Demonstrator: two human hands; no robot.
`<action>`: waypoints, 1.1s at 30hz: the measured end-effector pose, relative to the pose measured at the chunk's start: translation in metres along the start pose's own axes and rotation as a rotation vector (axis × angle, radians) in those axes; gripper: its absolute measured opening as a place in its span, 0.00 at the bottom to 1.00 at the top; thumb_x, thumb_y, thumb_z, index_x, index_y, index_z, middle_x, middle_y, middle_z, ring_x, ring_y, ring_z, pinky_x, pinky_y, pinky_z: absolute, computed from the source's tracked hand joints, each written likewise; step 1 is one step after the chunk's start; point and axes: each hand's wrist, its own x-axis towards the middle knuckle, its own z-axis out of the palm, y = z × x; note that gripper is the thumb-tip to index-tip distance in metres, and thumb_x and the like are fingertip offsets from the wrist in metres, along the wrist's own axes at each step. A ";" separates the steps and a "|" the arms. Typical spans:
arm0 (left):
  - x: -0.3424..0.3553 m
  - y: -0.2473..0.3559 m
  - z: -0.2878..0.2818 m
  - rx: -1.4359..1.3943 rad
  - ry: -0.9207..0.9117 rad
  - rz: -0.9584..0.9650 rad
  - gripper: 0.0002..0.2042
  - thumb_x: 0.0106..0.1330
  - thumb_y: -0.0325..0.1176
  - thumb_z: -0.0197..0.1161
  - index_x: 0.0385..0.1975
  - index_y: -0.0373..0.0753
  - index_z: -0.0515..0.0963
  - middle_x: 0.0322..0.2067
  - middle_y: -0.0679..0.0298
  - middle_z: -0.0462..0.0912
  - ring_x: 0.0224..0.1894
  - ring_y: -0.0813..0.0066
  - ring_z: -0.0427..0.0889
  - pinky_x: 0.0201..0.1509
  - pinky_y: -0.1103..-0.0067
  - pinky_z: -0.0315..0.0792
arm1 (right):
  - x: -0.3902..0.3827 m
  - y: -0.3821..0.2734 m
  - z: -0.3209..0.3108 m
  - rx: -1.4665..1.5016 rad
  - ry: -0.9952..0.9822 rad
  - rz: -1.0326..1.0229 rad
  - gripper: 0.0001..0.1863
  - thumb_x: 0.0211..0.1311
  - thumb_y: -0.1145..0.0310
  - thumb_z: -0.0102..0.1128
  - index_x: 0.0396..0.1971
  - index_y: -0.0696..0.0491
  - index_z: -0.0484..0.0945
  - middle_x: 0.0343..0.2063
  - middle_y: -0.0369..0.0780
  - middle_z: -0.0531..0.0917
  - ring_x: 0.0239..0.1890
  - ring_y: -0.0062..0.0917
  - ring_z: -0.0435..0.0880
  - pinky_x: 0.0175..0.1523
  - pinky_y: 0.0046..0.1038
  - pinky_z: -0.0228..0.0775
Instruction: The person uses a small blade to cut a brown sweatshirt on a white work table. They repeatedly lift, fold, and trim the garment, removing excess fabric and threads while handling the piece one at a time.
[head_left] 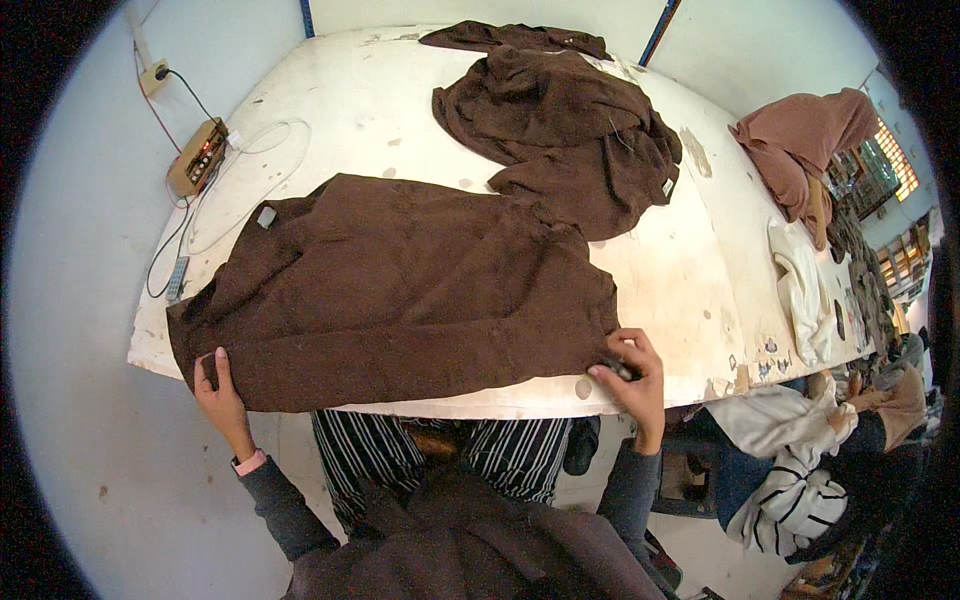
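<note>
Near on the table (690,320), brown cloth (400,290) is being steadied by a spread left hand (222,400), something small (622,373) seemingly being pinched by the right hand (643,385); smoothing is presumably being done, tautness being needed next.

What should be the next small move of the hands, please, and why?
Probably the right hand should smooth the right end of the nearest dark brown cloth: that end looks wavy and creased, while the near strip lies fairly flat, and the left hand is at the opposite end.
</note>
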 end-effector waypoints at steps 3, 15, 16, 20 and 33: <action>0.009 -0.001 -0.018 -0.034 -0.169 0.007 0.17 0.73 0.45 0.65 0.41 0.33 0.81 0.38 0.64 0.83 0.43 0.75 0.77 0.52 0.77 0.69 | -0.028 0.014 0.004 0.043 -0.023 0.133 0.16 0.48 0.74 0.80 0.36 0.59 0.85 0.38 0.41 0.87 0.45 0.27 0.85 0.50 0.28 0.76; -0.039 0.037 -0.096 0.427 -0.777 -0.274 0.25 0.63 0.35 0.74 0.59 0.39 0.76 0.37 0.57 0.85 0.35 0.71 0.84 0.37 0.73 0.75 | -0.103 -0.019 -0.089 -0.021 -0.223 0.508 0.11 0.58 0.70 0.75 0.32 0.62 0.84 0.29 0.38 0.87 0.33 0.20 0.81 0.43 0.25 0.73; -0.042 0.028 -0.093 0.424 -0.703 -0.182 0.25 0.63 0.35 0.74 0.60 0.39 0.75 0.40 0.57 0.85 0.37 0.70 0.84 0.38 0.73 0.75 | -0.098 -0.021 -0.086 0.023 -0.152 0.500 0.10 0.60 0.70 0.72 0.32 0.62 0.84 0.29 0.38 0.87 0.33 0.20 0.81 0.42 0.25 0.72; -0.037 0.051 -0.065 0.400 -0.500 -0.031 0.24 0.65 0.38 0.72 0.57 0.35 0.73 0.46 0.55 0.82 0.44 0.63 0.82 0.44 0.70 0.76 | -0.068 -0.041 -0.063 -0.043 0.246 0.402 0.08 0.69 0.71 0.63 0.35 0.62 0.82 0.29 0.37 0.86 0.33 0.17 0.80 0.41 0.21 0.71; -0.055 0.076 0.032 0.343 -0.642 0.337 0.43 0.59 0.52 0.74 0.70 0.38 0.62 0.73 0.53 0.60 0.74 0.52 0.61 0.77 0.58 0.52 | 0.039 -0.011 0.022 -0.321 0.012 0.042 0.13 0.57 0.75 0.64 0.43 0.54 0.86 0.40 0.42 0.87 0.41 0.36 0.87 0.46 0.30 0.77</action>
